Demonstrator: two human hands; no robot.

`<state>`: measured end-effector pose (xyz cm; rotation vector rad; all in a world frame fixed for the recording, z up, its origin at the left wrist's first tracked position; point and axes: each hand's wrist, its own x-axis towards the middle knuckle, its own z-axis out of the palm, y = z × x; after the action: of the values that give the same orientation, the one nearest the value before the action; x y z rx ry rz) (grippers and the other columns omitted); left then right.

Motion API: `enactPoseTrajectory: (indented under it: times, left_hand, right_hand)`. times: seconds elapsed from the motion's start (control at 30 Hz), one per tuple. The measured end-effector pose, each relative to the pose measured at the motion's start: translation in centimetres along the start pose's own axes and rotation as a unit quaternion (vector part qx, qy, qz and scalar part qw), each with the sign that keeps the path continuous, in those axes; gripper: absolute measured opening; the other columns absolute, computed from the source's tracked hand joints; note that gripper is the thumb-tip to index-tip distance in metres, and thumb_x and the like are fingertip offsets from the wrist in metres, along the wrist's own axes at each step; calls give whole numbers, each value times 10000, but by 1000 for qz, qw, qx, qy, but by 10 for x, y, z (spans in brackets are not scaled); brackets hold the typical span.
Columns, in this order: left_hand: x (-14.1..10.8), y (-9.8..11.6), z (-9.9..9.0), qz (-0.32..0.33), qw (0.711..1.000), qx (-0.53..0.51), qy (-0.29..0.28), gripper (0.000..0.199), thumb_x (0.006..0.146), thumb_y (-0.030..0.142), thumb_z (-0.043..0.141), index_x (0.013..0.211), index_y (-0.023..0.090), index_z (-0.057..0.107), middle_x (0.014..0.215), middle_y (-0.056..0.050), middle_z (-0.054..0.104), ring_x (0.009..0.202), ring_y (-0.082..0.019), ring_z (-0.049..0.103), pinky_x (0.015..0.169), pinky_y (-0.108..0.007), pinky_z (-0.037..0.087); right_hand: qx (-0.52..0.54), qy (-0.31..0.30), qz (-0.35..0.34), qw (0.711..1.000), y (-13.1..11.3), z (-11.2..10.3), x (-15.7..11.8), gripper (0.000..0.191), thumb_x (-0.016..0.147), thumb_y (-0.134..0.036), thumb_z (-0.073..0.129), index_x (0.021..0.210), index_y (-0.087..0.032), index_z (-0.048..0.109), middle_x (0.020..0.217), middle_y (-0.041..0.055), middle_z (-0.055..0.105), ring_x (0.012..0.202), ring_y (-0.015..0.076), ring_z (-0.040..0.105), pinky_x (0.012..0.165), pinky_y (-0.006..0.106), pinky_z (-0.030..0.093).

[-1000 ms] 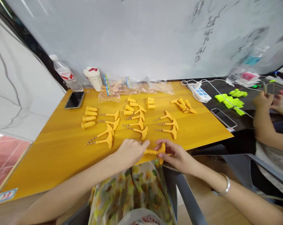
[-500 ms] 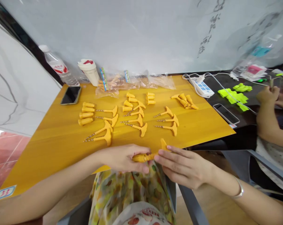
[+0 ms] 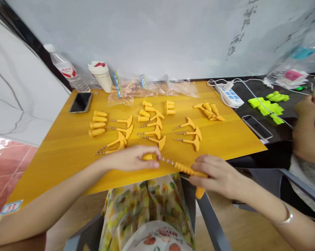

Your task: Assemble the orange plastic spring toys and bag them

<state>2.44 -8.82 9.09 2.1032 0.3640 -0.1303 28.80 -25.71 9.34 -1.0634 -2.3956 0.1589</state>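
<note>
Over the table's front edge, my left hand [image 3: 132, 158] closes round a short yellow sleeve [image 3: 147, 157], partly hidden by the fingers. My right hand [image 3: 217, 174] grips a corkscrew-like tool [image 3: 184, 168] with a yellow T-handle, ribbed yellow shank and metal spiral. The spiral's tip points left, close to the sleeve; whether it still sits inside I cannot tell. Beyond my hands lie several similar T-handled screws [image 3: 192, 141] in groups, spirals pointing left. Loose yellow sleeves [image 3: 97, 124] lie at the left, with more sleeves [image 3: 170, 107] at the back middle.
Sleeved yellow pieces [image 3: 211, 112] lie in a pile at the right. Along the back stand a water bottle [image 3: 68, 71], a white cup [image 3: 101, 75] and clear plastic bags [image 3: 157, 89]. A phone [image 3: 80, 102] and a power strip [image 3: 230, 95] flank them. Another person's arm [image 3: 307, 125] is at the far right.
My right hand has moved right, drawing the T-handled screw away from the sleeve, so its metal spiral now shows. My left hand has shifted slightly up with the sleeve.
</note>
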Motion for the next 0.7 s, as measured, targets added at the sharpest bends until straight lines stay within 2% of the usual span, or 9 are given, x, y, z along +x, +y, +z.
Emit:
enactPoseTrajectory:
  times: [0.03, 0.1, 0.17, 0.23, 0.3, 0.37, 0.5, 0.6, 0.7]
  left_hand:
    - [3, -5, -9, -19, 999, -9, 32, 341, 957, 521, 483, 1036, 195, 545, 815, 26, 547, 645, -100, 471, 624, -218, 405]
    - [17, -15, -23, -54, 992, 11, 113, 321, 981, 494, 413, 1036, 190, 501, 860, 14, 535, 710, -118, 499, 700, -246, 448]
    - [44, -23, -30, -57, 979, 78, 181, 264, 997, 413, 370, 1038, 183, 493, 925, -12, 536, 840, -153, 546, 826, -295, 470]
    - [80, -28, -30, -57, 956, 183, 222, 208, 989, 303, 390, 1082, 164, 513, 1068, -70, 534, 976, -194, 572, 928, -351, 458]
    - [118, -31, -27, -88, 925, 289, 231, 236, 974, 259, 437, 1167, 160, 531, 1200, -124, 505, 973, -226, 597, 891, -389, 479]
    - [150, -33, -23, -111, 891, 372, 236, 264, 964, 187, 439, 1199, 163, 557, 1233, -151, 506, 1037, -270, 590, 849, -398, 495]
    - [185, -42, -21, -104, 841, 469, 250, 305, 959, 69, 377, 1153, 126, 605, 1200, -172, 560, 1209, -312, 498, 879, -393, 496]
    - [193, -50, -22, -88, 830, 486, 259, 311, 968, 56, 362, 1165, 105, 597, 1155, -168, 594, 1203, -302, 501, 894, -390, 497]
    - [196, -55, -21, -85, 829, 484, 267, 308, 967, 47, 361, 1174, 83, 586, 1151, -176, 596, 1198, -296, 505, 880, -369, 506]
  right_hand:
    - [-4, 20, 19, 1000, 13, -7, -2, 168, 990, -195, 493, 1036, -234, 650, 922, 71, 671, 860, 174, 634, 743, 290, 515]
    - [51, 71, 113, 990, 48, -15, -1, 156, 1003, -300, 489, 1015, -222, 624, 925, 68, 667, 862, 173, 632, 764, 294, 511]
    - [113, 139, 272, 946, 94, -17, 7, 272, 994, -471, 480, 988, -224, 592, 839, 32, 642, 719, 143, 593, 681, 268, 487]
    - [158, 207, 393, 882, 143, -13, 21, 462, 993, -619, 337, 991, -216, 563, 683, -7, 582, 528, 111, 464, 565, 248, 424]
    - [136, 197, 490, 838, 187, -4, 38, 513, 997, -627, 304, 973, -184, 563, 662, 1, 596, 510, 102, 442, 578, 243, 418]
    - [36, 142, 570, 808, 220, 8, 52, 513, 1030, -543, 274, 941, -156, 598, 759, 47, 670, 603, 118, 539, 644, 238, 445]
    - [-24, 73, 609, 789, 255, 33, 64, 455, 1012, -426, 390, 888, -104, 686, 907, 135, 734, 869, 209, 670, 772, 262, 463]
    - [-46, 21, 606, 794, 261, 45, 62, 451, 983, -451, 440, 892, -112, 724, 948, 155, 750, 961, 249, 685, 815, 275, 462]
    - [-63, -27, 593, 803, 256, 47, 57, 463, 970, -481, 448, 892, -127, 738, 962, 146, 754, 973, 253, 685, 802, 273, 461]
